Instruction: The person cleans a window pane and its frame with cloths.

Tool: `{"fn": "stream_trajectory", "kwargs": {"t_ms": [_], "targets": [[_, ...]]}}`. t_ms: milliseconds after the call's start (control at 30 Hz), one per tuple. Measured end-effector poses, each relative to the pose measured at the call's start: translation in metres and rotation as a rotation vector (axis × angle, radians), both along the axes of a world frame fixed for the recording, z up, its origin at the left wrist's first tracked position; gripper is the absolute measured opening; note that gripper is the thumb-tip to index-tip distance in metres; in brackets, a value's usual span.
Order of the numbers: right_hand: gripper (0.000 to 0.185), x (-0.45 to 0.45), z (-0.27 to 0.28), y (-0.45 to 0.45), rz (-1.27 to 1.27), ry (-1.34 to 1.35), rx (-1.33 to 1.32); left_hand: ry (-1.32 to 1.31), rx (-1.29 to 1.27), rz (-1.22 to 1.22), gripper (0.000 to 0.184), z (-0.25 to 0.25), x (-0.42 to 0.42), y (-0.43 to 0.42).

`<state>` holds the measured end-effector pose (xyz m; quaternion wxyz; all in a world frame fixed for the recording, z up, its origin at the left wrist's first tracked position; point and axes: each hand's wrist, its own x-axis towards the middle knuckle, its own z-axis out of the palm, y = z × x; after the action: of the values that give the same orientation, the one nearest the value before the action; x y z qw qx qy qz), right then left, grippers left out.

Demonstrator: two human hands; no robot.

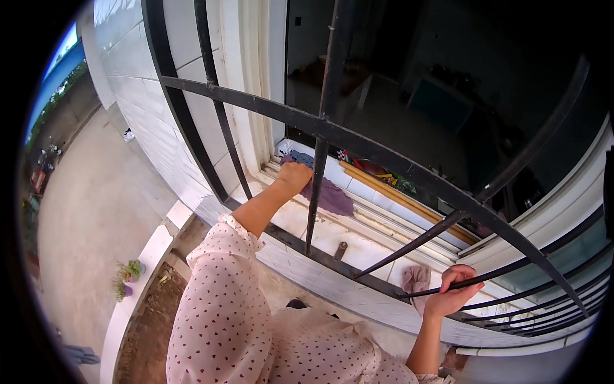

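My left hand (pixel 295 175) reaches between the black bars to the window track and is closed on a purple cloth (pixel 331 196). The cloth lies crumpled along the white window frame (pixel 377 225), partly hidden by my hand and a bar. My right hand (pixel 455 291) is wrapped around a bar of the black window grille (pixel 409 171), lower right. Just left of it, a second, pinkish-brown cloth (pixel 417 280) hangs over the tiled sill.
Behind the frame, a yellowish rod (pixel 400 200) lies along the inner ledge, near a dark room. A metal bracket (pixel 341 249) stands up from the sill. Potted plants (pixel 130 272) stand on a low white wall at left, with concrete ground beyond.
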<state>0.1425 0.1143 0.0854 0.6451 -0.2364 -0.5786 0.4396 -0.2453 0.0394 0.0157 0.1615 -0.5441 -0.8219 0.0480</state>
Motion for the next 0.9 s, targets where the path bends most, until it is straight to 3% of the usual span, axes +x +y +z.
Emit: {"fn": "stream_trajectory", "kwargs": {"t_ms": [67, 133, 200, 333, 400, 433, 467, 533, 567, 667, 867, 900], "targets": [[0.059, 0.000, -0.002, 0.001, -0.018, -0.001, -0.016, 0.038, 0.015, 0.044, 0.015, -0.001, -0.004, -0.001], [0.060, 0.000, -0.002, 0.000, 0.002, 0.025, -0.027, -0.080, -0.011, 0.135, 0.016, -0.004, -0.007, 0.004], [0.061, -0.002, -0.002, 0.000, -0.039, -0.007, -0.013, -0.284, 0.020, 0.222, 0.029, 0.000, -0.006, 0.000], [0.059, -0.003, -0.001, -0.001, -0.043, -0.007, 0.013, -0.501, 0.105, 0.166, 0.042, -0.010, -0.006, -0.007], [0.059, -0.004, -0.003, 0.000, -0.047, 0.012, 0.018, -0.308, 0.169, 0.220, 0.049, -0.004, 0.004, -0.009], [0.059, -0.003, -0.003, 0.000, -0.025, 0.020, 0.016, -0.363, 0.027, 0.259, 0.040, 0.003, 0.004, -0.009], [0.058, -0.002, -0.004, 0.001, -0.002, 0.027, 0.015, -0.366, 0.025, 0.259, 0.040, -0.009, -0.009, -0.008], [0.059, 0.002, -0.005, 0.003, 0.021, 0.026, 0.005, -0.074, -0.039, 0.262, 0.031, -0.044, -0.043, -0.010], [0.057, 0.003, -0.005, 0.002, 0.037, 0.001, 0.008, -0.091, -0.217, 0.368, 0.030, -0.024, -0.038, -0.010], [0.055, 0.004, -0.007, 0.001, 0.064, -0.010, 0.007, -0.038, -0.327, 0.487, 0.036, -0.008, -0.037, 0.003], [0.061, 0.005, -0.005, 0.002, 0.155, 0.007, 0.001, 0.045, -0.361, 0.400, 0.036, -0.016, -0.054, 0.006], [0.062, 0.006, -0.006, 0.003, 0.168, 0.008, 0.011, 0.025, -0.325, 0.329, 0.027, -0.022, -0.062, 0.005]]}}
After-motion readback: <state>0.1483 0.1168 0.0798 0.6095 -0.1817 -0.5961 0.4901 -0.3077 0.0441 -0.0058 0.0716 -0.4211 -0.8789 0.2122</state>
